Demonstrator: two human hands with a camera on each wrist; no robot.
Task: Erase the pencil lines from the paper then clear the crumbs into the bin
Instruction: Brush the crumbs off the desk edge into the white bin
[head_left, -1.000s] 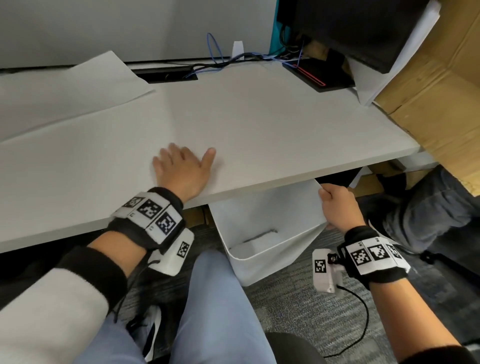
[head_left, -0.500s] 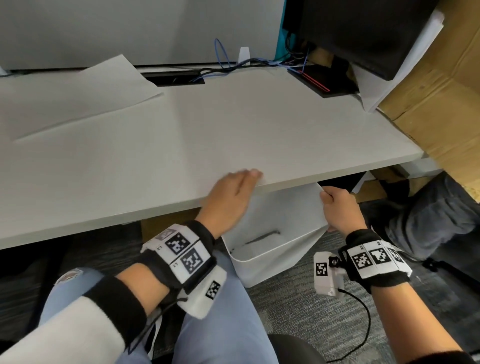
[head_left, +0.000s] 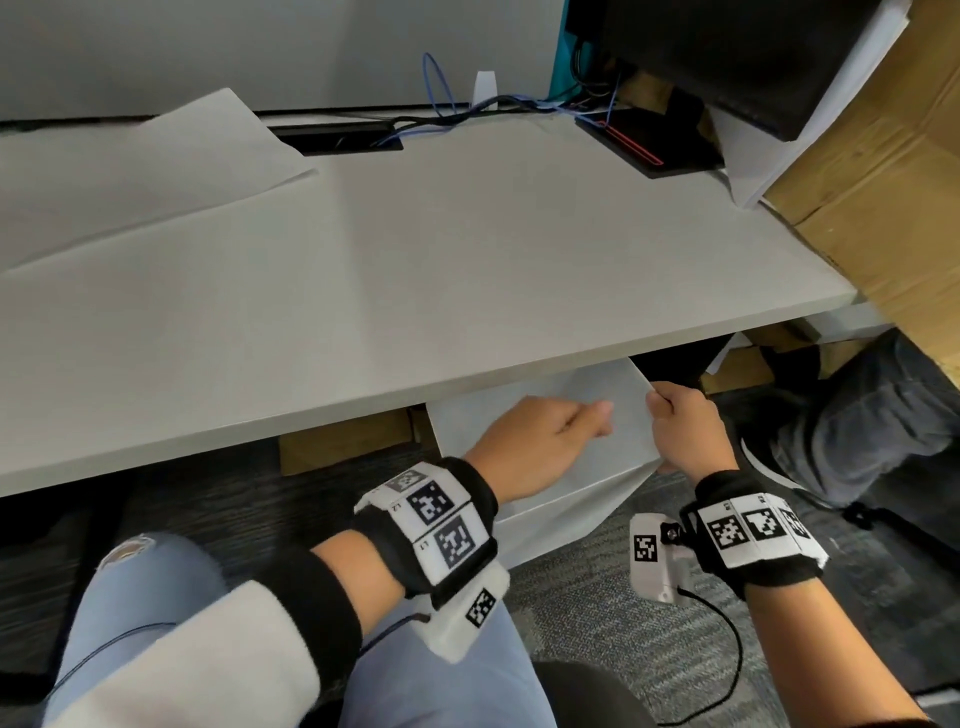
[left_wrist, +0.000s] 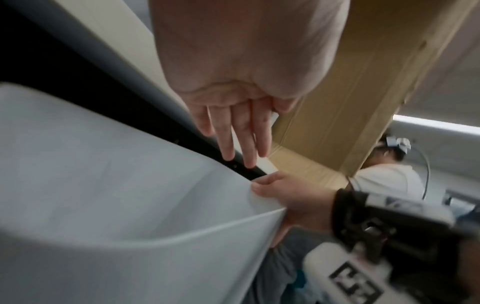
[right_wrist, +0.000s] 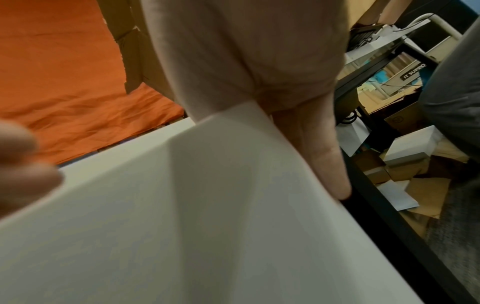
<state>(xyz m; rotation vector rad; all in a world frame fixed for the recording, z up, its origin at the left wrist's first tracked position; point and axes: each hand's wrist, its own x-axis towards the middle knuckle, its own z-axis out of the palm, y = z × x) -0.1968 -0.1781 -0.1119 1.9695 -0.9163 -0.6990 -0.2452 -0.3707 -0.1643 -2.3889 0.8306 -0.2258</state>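
Observation:
A white plastic bin (head_left: 550, 525) is held tilted just below the front edge of the white desk (head_left: 467, 260). My right hand (head_left: 675, 421) grips the bin's right rim, thumb inside and fingers outside, as the left wrist view also shows on the bin (left_wrist: 103, 185). My left hand (head_left: 587, 421) hovers over the bin's mouth below the desk edge, flat, with straight fingers (left_wrist: 239, 139) together and nothing in them. The bin's inside is mostly hidden by that hand. A white sheet of paper (head_left: 130, 171) lies at the desk's back left. No crumbs can be made out.
A dark monitor (head_left: 727, 62) and its base (head_left: 649, 145) stand at the desk's back right, with cables (head_left: 467, 109) behind. A cardboard box (head_left: 883, 208) flanks the desk's right end. Another person's leg (head_left: 857, 426) is at the right. My knee (head_left: 156, 597) is under the desk.
My left hand swept right across the desk top, off its front edge, and now sits over the bin. My right hand kept holding the bin in place.

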